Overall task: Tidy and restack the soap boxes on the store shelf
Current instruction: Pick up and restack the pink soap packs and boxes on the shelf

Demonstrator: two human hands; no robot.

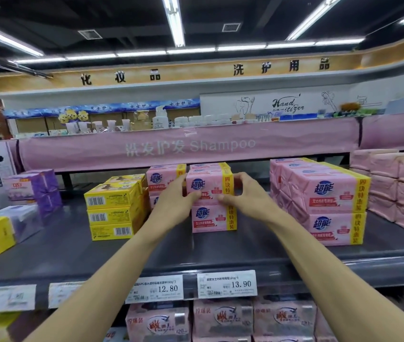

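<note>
Now left hand (178, 196) and right hand (243, 193) clasp the center-frame soap box (209, 185) by its ends; likely stiff, slick, weighty.

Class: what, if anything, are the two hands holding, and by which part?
The upper pink soap pack: the left hand grips its left end, the right hand its right end.

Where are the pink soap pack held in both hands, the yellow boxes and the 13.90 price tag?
pink soap pack (208, 185): head view, front face.
yellow boxes (112, 217): head view, middle box's front.
13.90 price tag (226, 284): head view, label's centre.
</note>
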